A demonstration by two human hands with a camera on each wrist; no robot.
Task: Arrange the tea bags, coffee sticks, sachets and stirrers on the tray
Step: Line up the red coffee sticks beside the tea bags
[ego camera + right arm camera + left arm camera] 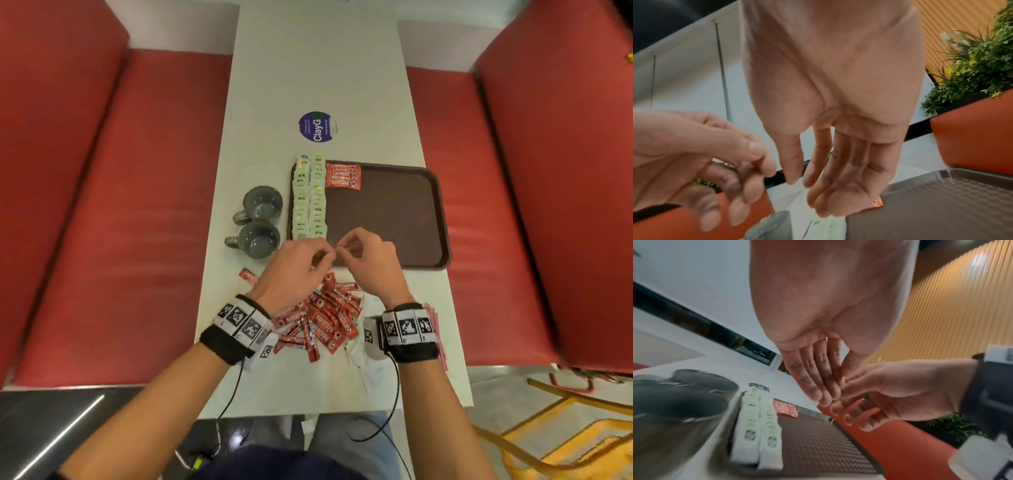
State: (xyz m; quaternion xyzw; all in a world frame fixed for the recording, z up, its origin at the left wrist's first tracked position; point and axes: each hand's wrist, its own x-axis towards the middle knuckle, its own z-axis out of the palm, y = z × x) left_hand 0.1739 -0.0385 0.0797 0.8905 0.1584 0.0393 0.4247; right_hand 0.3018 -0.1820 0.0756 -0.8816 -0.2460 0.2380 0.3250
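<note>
White narrow table between red bench seats, brown tray set to the right of centre. Tea bags sit in two overlapping columns along the tray's left edge, probably to leave the rest free for other rows. Few coffee sticks stacked at the far end just beside them, looks like the start of the next column. Loose pile of coffee sticks on the table near the body, one stray stick off to the left. Two grey mugs just left of the tray, off it.

Left hand and right hand meet fingertip to fingertip above the tray's near-left corner. Fingers on both relaxed, lightly bent; wrist views show nothing between them, head view too blurred to rule out something tiny. Reads as empty hands between picks. Pale papers under the right wrist, can't identify. No stirrers visible
</note>
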